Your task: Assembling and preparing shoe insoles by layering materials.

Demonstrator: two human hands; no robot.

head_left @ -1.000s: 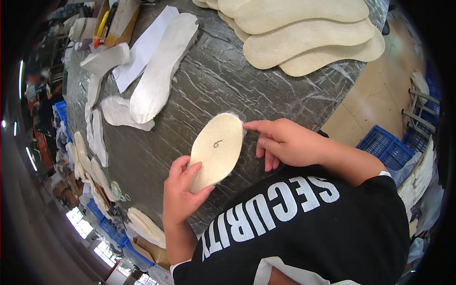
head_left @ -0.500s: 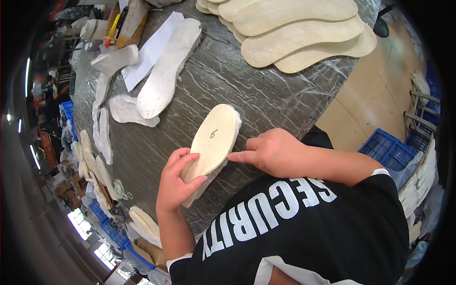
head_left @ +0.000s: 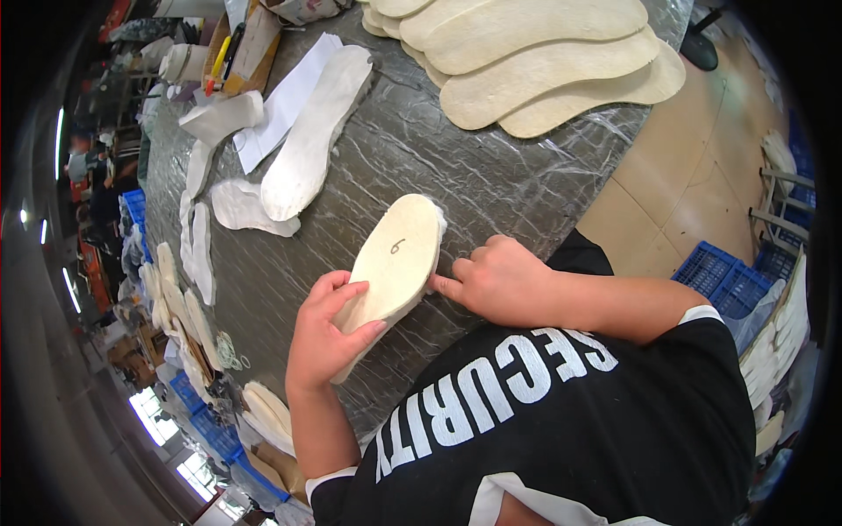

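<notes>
My left hand (head_left: 326,337) is closed round the heel half of a stack of shoe insoles (head_left: 405,241), thumb on top near the right edge. The top insole is cream and bears a handwritten mark. White fluffy fleece shows along its right side. My right hand (head_left: 500,279) has its fingers curled, one finger's tip against the insole's right edge. Whether it pinches anything there is hidden. Both hands are over the dark, plastic-covered table (head_left: 491,188).
A pile of large cream insoles (head_left: 561,79) lies at the table's far right. White insole-shaped pieces (head_left: 317,131), paper (head_left: 285,101) and strips (head_left: 195,228) lie at the left. A box with pens (head_left: 250,48) stands far left. Blue crates (head_left: 724,279) are on the floor at right.
My right hand has shifted slightly right, its finger still at the insole's edge. The insole in my left hand has tipped a little. The view has moved slightly.
</notes>
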